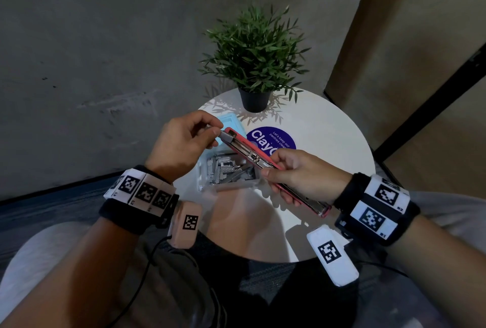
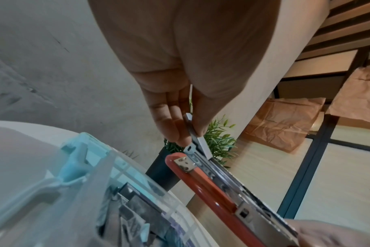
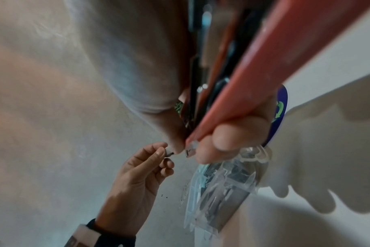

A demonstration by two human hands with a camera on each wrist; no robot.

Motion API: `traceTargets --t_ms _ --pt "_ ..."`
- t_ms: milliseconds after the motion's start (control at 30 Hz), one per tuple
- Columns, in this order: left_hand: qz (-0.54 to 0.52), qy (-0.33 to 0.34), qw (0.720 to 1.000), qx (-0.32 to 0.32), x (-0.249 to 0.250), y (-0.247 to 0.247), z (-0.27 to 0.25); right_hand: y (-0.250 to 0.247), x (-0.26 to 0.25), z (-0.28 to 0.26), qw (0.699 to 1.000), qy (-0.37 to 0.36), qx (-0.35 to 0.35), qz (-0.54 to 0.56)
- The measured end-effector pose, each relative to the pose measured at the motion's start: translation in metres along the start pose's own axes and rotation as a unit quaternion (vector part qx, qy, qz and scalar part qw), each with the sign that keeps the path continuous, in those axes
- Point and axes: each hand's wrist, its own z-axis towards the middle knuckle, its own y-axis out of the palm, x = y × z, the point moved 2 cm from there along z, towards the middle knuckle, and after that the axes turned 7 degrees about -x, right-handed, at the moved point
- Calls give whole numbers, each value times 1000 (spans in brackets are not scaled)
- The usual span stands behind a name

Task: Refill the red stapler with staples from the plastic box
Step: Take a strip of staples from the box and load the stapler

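Note:
The red stapler (image 1: 252, 154) is swung open and held in the air above the round white table (image 1: 328, 149). My right hand (image 1: 292, 172) grips its middle, and its tail end reaches toward my right wrist. At the stapler's far tip my left hand (image 1: 210, 131) pinches a strip of staples (image 2: 201, 140) between thumb and fingertips, its end at the mouth of the metal channel (image 2: 222, 173). The clear plastic box (image 1: 228, 170) lies open on the table under both hands, with several staple strips inside. In the right wrist view the stapler (image 3: 264, 70) fills the top.
The box's light blue lid (image 1: 231, 122) lies behind my left hand. A potted green plant (image 1: 255, 64) stands at the table's far edge. A round blue sticker (image 1: 273, 138) lies flat between plant and box. A grey wall runs behind the table.

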Motion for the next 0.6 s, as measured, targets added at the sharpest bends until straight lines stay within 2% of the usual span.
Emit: traceTargets --t_ms 233,600 --pt "12 12 1000 -7 -3 1 2 -1 1 0 999 5 -21 34" --pt "48 -7 999 -13 -5 0 2 1 0 0 1000 -5 6 -26"
